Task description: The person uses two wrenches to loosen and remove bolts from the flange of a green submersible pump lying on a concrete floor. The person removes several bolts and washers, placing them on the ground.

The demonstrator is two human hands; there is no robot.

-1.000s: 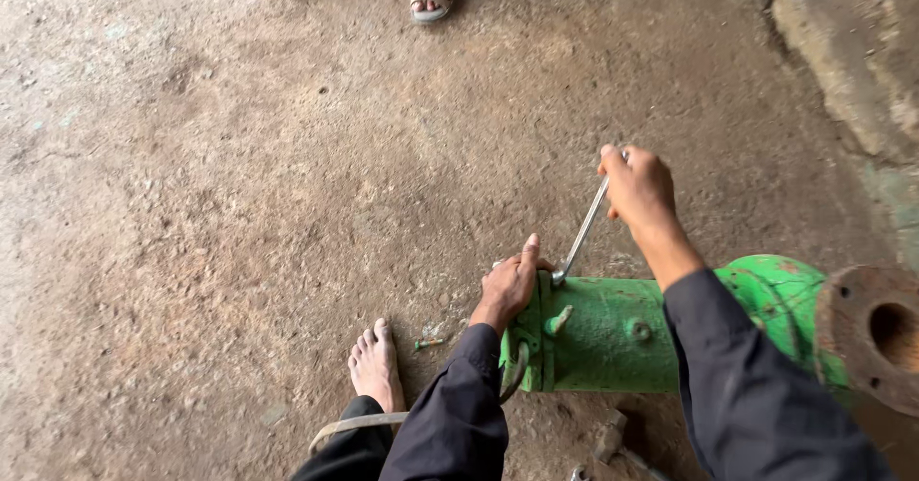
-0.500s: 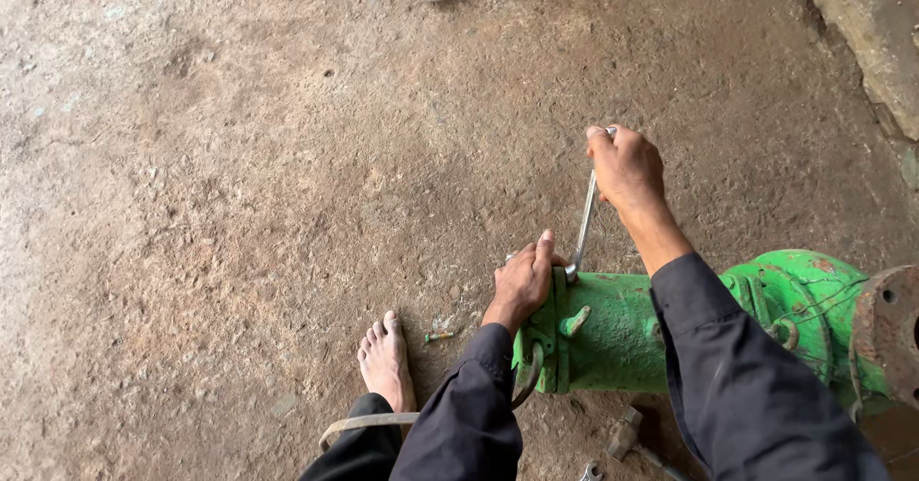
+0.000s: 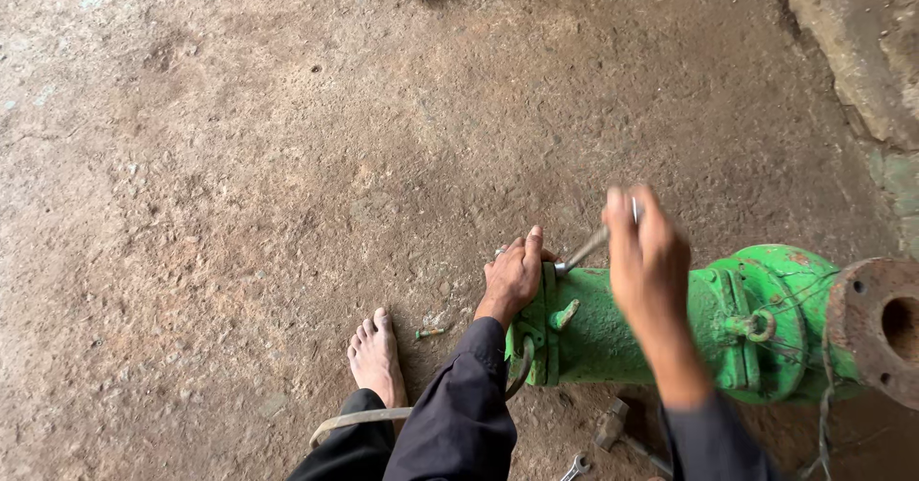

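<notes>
Here my left hand [image 3: 515,275] presses flat on the flanged end of the green pump body [image 3: 622,333], lying on the concrete floor [image 3: 239,175], to steady it, while my right hand [image 3: 646,256] grips the wrench [image 3: 584,249] handle for leverage.

A rough brown dirt floor [image 3: 239,175] is lying all around. A stone ledge [image 3: 862,50] is sitting far up right.

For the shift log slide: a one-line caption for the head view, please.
Right hand swings a metal wrench on a green pump housing while the left hand steadies its flange end.
</notes>
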